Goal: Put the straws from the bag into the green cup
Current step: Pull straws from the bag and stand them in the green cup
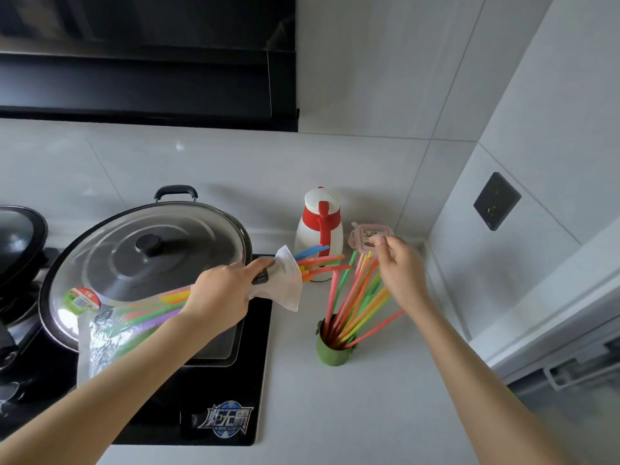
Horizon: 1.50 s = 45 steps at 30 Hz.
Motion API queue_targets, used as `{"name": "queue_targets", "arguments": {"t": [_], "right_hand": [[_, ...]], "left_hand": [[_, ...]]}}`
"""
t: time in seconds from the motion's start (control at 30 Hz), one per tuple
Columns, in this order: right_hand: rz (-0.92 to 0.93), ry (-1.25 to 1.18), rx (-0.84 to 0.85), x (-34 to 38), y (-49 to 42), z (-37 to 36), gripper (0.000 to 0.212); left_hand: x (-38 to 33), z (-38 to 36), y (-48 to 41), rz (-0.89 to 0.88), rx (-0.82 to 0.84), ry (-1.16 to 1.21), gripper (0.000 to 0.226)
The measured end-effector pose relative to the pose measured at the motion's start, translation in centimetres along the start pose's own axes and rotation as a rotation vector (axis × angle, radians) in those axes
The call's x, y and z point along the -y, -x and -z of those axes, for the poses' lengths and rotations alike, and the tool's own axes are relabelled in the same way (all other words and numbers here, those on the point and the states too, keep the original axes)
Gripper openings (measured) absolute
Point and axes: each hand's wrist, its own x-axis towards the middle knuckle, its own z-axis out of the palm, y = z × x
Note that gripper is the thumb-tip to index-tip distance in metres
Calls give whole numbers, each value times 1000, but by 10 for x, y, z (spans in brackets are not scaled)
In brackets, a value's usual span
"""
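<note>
The green cup (332,350) stands on the white counter, right of the hob. Several coloured straws (355,297) lean in it and fan up to the right. My right hand (401,268) hovers over their upper ends with the fingers drawn together; whether it grips any straw is hidden. My left hand (224,293) grips the clear plastic bag (100,337) of straws near its open white end. The bag is held level over the hob, and several straw ends (318,260) poke out of it towards the cup.
A big wok with a steel lid (147,253) sits on the black hob (201,397) under the bag. A white and red jug (318,229) and a pink-lidded container (369,238) stand at the back wall. A wall with a dark socket (496,201) closes the right side.
</note>
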Motion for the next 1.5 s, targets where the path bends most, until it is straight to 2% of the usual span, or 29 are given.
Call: {"name": "queue_targets", "arguments": {"t": [0.1, 0.17, 0.27, 0.37, 0.47, 0.57, 0.63, 0.73, 0.93, 1.1, 1.2, 1.27, 1.4, 1.5], "right_hand": [[-103, -188, -207, 8, 12, 18, 28], [-237, -411, -213, 15, 27, 21, 26], [-481, -737, 17, 27, 47, 13, 22], [-594, -1006, 341, 36, 60, -1, 42], [-638, -1195, 473, 46, 64, -12, 56], [-698, -1331, 356, 57, 60, -17, 49], [-724, -1310, 274, 58, 57, -19, 45], [-740, -1316, 213, 58, 54, -21, 49], [-752, -1648, -54, 61, 35, 4, 38], [-750, -1563, 62, 60, 41, -6, 38], [-718, -1540, -53, 58, 34, -1, 31], [-669, -1584, -142, 58, 26, 9, 40], [-658, -1611, -384, 55, 8, 37, 46], [-663, -1584, -469, 45, -6, 57, 48]], "left_hand": [[-1, 2, -1, -28, -12, 26, 59], [-2, 4, -2, -48, -28, 53, 60], [-6, 6, -3, -94, -56, 89, 61], [-9, 7, -1, -143, -80, 105, 63], [-13, 8, 2, -236, -103, 111, 70], [-20, 7, 5, -320, -101, 91, 77], [-23, 6, 7, -318, -93, 90, 80], [-26, 3, 10, -304, -98, 94, 81], [-30, 7, 10, -283, -119, 74, 84], [-36, 5, 6, -296, -130, 104, 84], [-38, 2, 5, -296, -128, 111, 85], [-37, 1, 4, -289, -133, 110, 85], [-35, 3, -2, -269, -164, 128, 85], [-34, 3, -5, -273, -165, 117, 84]]}}
